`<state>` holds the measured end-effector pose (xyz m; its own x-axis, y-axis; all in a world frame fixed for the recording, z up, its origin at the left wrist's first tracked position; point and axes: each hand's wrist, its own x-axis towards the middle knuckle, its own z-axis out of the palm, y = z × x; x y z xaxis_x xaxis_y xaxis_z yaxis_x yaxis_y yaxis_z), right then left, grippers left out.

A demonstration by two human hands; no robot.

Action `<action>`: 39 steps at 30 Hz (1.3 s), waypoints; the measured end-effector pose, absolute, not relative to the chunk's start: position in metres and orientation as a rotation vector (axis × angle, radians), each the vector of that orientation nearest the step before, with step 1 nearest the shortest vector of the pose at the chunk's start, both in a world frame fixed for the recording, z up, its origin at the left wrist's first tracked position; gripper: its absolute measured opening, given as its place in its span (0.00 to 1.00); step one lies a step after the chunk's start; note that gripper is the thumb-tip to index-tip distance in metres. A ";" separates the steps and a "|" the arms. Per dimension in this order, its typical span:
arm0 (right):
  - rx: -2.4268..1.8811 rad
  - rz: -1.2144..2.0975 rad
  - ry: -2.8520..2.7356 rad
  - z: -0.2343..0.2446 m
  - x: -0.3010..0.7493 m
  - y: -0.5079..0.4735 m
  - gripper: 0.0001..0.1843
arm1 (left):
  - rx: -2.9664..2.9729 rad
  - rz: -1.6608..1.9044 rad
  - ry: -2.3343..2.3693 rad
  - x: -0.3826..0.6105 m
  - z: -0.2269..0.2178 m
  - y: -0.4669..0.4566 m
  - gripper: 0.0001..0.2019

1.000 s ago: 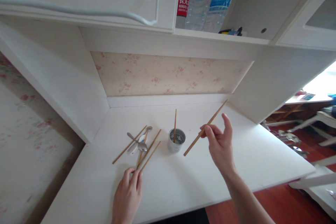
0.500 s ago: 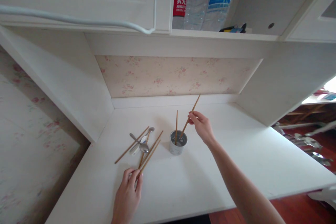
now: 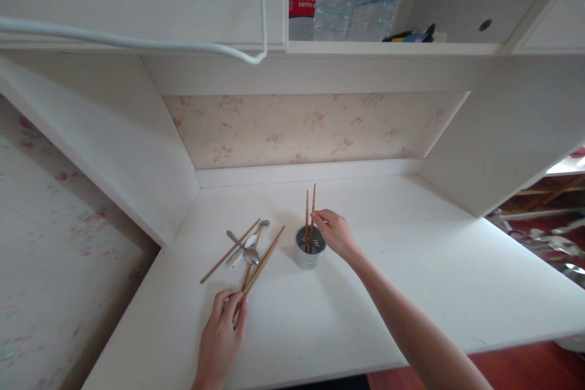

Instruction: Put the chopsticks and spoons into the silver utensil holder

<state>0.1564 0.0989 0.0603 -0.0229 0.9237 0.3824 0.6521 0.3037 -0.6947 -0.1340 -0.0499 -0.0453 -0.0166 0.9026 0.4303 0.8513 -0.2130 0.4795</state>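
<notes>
A small metal cup with holes in its base (image 3: 307,261) stands on the white counter. One wooden chopstick (image 3: 306,210) leans upright inside it. My right hand (image 3: 336,233) pinches a second chopstick (image 3: 313,200), whose lower end is inside the cup. Farther left, my left hand (image 3: 223,326) is closed on the near ends of chopsticks (image 3: 267,256) that lie close together, pointing away to the right. Just beyond it lie metal spoons (image 3: 250,255), a white-handled spoon (image 3: 235,258) and another chopstick (image 3: 228,252), partly overlapping.
White side panels (image 3: 503,134) and a flowered back wall (image 3: 292,131) enclose the counter (image 3: 388,292). Overhead, an open shelf (image 3: 402,49) holds plastic bottles (image 3: 336,0). A white cable (image 3: 137,42) hangs across the left cupboard door.
My right hand has moved left, bringing its chopstick from a slant to nearly upright beside the other one in the cup. The chopsticks at my left hand have drawn closer together.
</notes>
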 end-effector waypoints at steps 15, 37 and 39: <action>-1.442 0.424 -1.852 0.065 0.154 0.092 0.20 | 2.204 0.985 1.958 -0.131 -0.041 -0.050 0.11; -1.468 0.499 -1.829 0.055 0.155 0.093 0.18 | 2.071 1.123 1.877 -0.133 -0.042 -0.049 0.11; -1.461 0.514 -1.816 0.055 0.157 0.092 0.18 | 2.003 1.196 1.872 -0.132 -0.036 -0.048 0.12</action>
